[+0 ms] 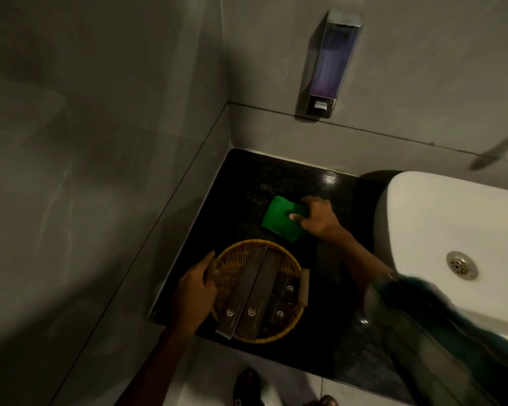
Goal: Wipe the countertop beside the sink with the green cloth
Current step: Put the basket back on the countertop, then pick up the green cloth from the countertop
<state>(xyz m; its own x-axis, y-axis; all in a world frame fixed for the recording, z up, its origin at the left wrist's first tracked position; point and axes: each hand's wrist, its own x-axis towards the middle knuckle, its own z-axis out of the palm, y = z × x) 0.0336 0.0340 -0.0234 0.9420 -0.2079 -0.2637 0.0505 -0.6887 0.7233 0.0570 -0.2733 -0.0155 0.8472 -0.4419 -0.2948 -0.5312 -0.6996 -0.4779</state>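
A folded green cloth (279, 218) lies flat on the black speckled countertop (247, 183), left of the white sink (440, 230). My right hand (320, 216) presses on the cloth's right side, fingers curled over its edge. My left hand (192, 297) grips the left rim of a round wicker tray (232, 259) that sits at the counter's front left. The tray holds several long dark boxes (255, 294).
Grey tiled walls close the counter on the left and at the back. A soap dispenser (330, 63) hangs on the back wall above the counter. The sink's drain (461, 265) shows at right. Below the counter edge are pale floor tiles and a shoe (247, 385).
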